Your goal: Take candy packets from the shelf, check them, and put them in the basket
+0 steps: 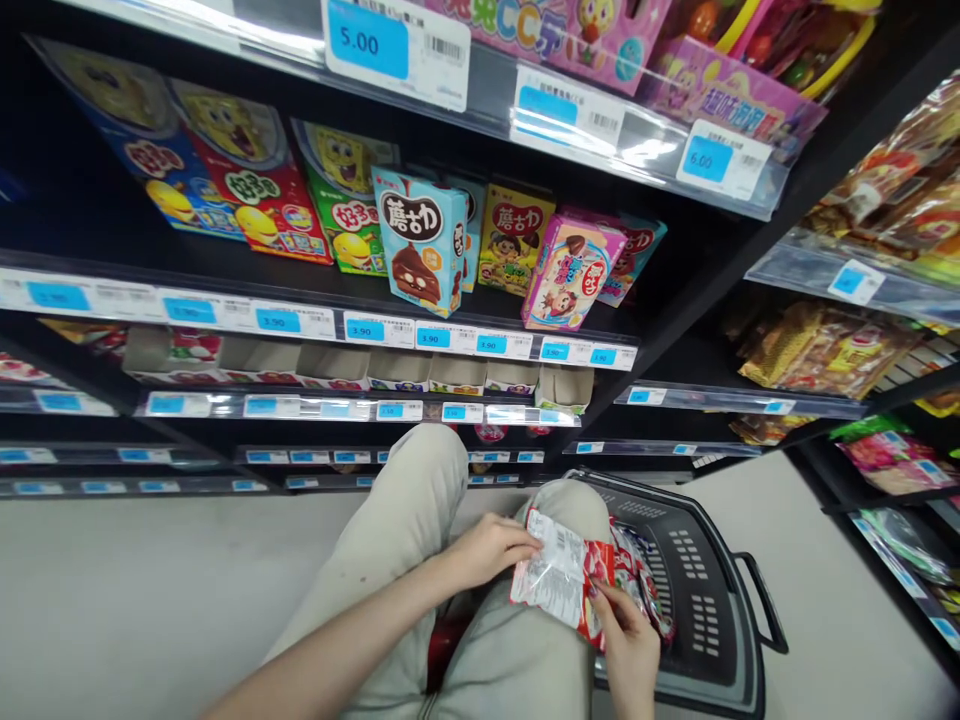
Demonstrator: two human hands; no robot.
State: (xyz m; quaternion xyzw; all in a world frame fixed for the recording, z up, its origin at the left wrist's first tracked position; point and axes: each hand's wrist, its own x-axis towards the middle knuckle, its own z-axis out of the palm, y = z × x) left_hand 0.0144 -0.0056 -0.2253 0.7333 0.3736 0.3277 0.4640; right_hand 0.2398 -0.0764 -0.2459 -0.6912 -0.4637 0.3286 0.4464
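Note:
A red and white snack packet (564,577) lies over my right knee, back side up. My left hand (489,550) grips its left edge with curled fingers. My right hand (628,640) pinches its lower right corner. Under the packet, more packets (643,580) sit in a dark grey shopping basket (712,610) on the floor at my right.
Black store shelves rise in front with blue price tags (367,330). Snack boxes stand on the middle shelf: a blue mushroom-chocolate box (420,240) and a pink box (570,272). Bagged snacks (825,355) fill the shelves at the right. The floor (150,590) is pale.

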